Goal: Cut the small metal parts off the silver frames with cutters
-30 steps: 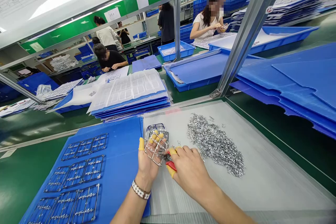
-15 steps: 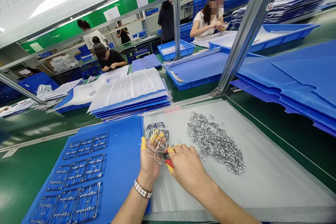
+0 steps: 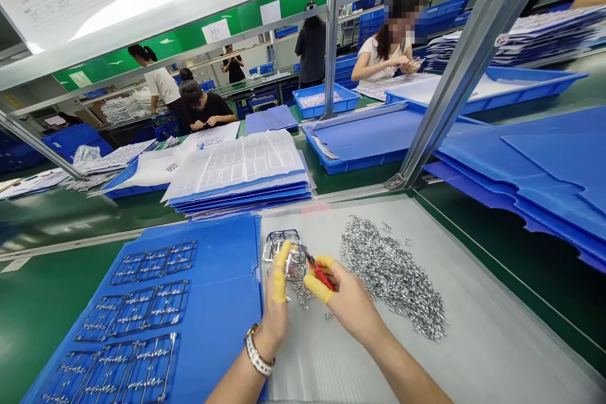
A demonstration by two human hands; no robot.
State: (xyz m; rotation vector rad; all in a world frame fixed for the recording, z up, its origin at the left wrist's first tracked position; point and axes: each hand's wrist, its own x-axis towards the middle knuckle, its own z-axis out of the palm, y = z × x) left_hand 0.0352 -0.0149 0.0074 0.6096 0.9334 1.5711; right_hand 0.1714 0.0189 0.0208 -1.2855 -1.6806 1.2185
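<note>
My left hand [image 3: 277, 310], turned edge-on with yellow finger covers, is closed round a small silver runner frame [image 3: 297, 266]. In my right hand [image 3: 354, 306], also with yellow finger covers, are red-handled nippers [image 3: 322, 274]. Their dark jaws reach the frame's right side; whether they touch it I cannot tell. Part of the frame is hidden behind my left fingers. Below it, a few small silver pieces [image 3: 302, 297] lie on the whitish sheet [image 3: 322, 360]. To the right spreads a large heap of the same small pieces [image 3: 392, 278].
Rows of runner frames [image 3: 150, 308] lie on a blue plastic sheet [image 3: 222, 265] at left. Behind stand a sheet stack [image 3: 241, 196] and a blue tray [image 3: 350, 161]. A metal post [image 3: 454, 82] rises at right beside more blue sheets [image 3: 534, 164]. Several people work beyond.
My left hand has turned from palm-up to edge-on with the frame. My right hand has shifted slightly right, and the nippers now show more fully. The view has tilted a little upward.
</note>
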